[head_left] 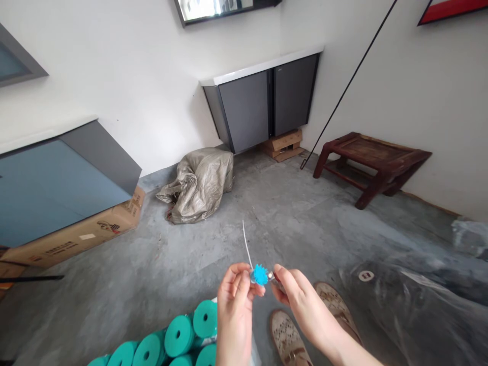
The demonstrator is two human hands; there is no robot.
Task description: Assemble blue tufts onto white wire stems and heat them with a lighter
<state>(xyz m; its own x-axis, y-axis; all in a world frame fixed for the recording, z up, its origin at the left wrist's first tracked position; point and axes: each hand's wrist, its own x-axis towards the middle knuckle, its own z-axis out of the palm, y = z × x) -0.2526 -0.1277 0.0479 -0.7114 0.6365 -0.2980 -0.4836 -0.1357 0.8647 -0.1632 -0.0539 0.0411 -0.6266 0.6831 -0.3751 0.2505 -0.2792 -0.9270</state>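
Note:
My left hand (239,292) is closed in a pinch around the left side of a small bright blue flower-like piece (260,274) with a ruffled surface. From that spot a thin white strip (247,244), like a cable tie, sticks up and curves slightly to the left. My right hand (290,290) is closed too, its thumb and forefinger at the right side of the blue piece. A tiny pale, shiny bit (271,275) shows at those fingertips. What the right fingers grip is mostly hidden.
Teal rolls (179,335) stand in rows below left. A crumpled woven sack (204,185) lies on the grey floor (274,203). Dark plastic wrap (412,310) is at right, near a wooden stool (373,152). Cabinets (246,107) line the wall; my shoes (287,335) show below.

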